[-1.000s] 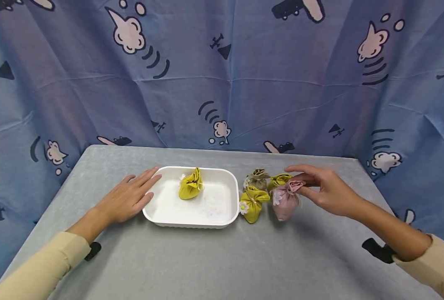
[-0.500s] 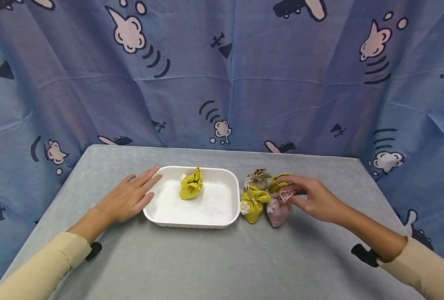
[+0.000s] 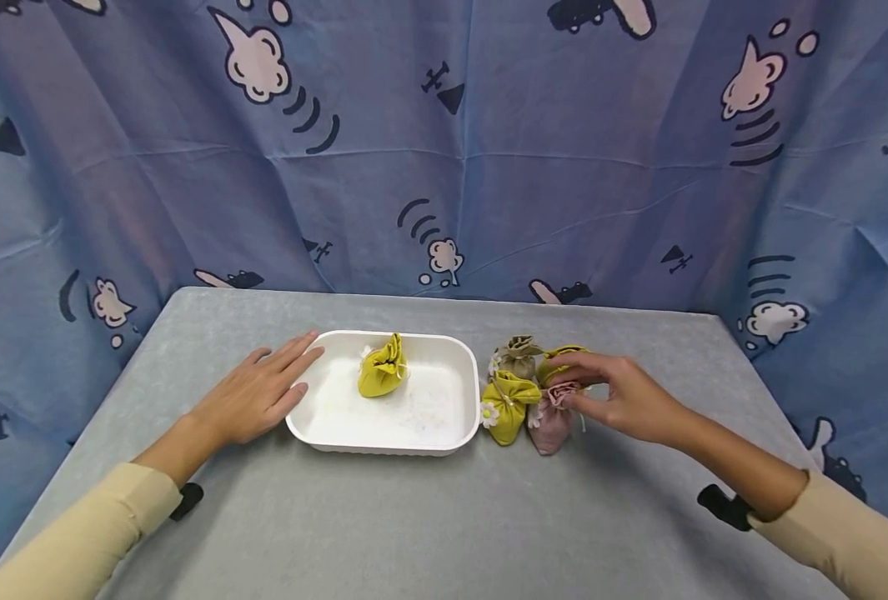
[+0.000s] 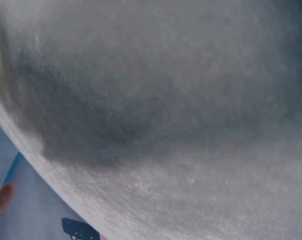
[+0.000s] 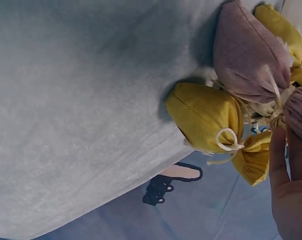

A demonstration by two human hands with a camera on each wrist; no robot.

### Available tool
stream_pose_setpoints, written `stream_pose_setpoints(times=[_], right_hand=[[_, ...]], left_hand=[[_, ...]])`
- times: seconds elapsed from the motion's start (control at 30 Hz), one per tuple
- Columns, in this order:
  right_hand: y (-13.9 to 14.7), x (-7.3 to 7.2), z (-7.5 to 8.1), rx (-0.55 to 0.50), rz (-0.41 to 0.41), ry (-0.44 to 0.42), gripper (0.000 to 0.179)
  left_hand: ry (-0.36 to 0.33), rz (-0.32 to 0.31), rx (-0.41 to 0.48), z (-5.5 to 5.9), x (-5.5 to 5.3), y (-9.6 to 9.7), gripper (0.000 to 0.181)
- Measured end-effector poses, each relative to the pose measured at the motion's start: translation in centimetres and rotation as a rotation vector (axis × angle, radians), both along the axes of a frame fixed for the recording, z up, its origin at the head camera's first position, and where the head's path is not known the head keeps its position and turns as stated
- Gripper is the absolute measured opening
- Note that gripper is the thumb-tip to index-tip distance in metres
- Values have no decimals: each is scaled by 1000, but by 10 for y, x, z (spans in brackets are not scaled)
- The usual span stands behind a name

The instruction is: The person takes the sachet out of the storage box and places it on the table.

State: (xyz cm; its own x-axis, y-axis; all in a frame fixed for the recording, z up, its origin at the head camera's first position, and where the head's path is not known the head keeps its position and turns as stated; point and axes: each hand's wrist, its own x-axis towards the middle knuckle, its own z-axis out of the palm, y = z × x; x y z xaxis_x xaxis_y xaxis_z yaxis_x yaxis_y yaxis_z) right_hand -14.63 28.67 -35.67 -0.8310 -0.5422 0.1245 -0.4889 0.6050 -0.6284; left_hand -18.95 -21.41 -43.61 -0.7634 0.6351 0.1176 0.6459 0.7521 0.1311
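Observation:
My left hand (image 3: 256,396) rests at the left rim of a white plastic tray (image 3: 383,449), fingers extended. Inside the tray sits a yellow drawstring pouch (image 3: 380,377) with a white flower. To the right, my right hand (image 3: 627,400) pinches the gathered top of a pink drawstring pouch (image 3: 550,431), whose bottom is at the tabletop. The right wrist view shows fingers (image 5: 280,165) at the pink pouch's tied neck. Around it stand a yellow pouch (image 3: 507,417), a grey-green pouch (image 3: 517,365) and another yellow pouch (image 3: 561,360), partly hidden by my right hand.
The pouches cluster close to the tray's right side on a grey cloth-covered table (image 3: 444,533). Behind the table hangs a blue patterned curtain (image 3: 383,150). The left wrist view shows mostly tabletop (image 4: 191,190) and its edge.
My right hand has moved left with the pink pouch and lowered it beside the front yellow pouch. The left hand and tray stay in place.

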Motion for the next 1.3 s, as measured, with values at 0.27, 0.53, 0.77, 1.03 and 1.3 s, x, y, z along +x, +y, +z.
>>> stream_pose_setpoints(times=[0.27, 0.53, 0.77, 1.03, 1.3], right_hand=[[-9, -4, 9, 6, -10, 3, 53], [-31, -8, 19, -31, 8, -33, 53], [-55, -16, 18, -88, 57, -69, 54], [-81, -24, 10, -172, 86, -148, 56], [-104, -30, 7, -167, 106, -173, 60]], left_hand=[[-2, 2, -2, 0, 0, 1, 57], [10, -14, 2, 0, 0, 1, 57], [6, -11, -1, 1, 0, 1, 57], [-4, 2, -8, 0, 1, 1, 57], [-13, 8, -4, -1, 1, 0, 57]])
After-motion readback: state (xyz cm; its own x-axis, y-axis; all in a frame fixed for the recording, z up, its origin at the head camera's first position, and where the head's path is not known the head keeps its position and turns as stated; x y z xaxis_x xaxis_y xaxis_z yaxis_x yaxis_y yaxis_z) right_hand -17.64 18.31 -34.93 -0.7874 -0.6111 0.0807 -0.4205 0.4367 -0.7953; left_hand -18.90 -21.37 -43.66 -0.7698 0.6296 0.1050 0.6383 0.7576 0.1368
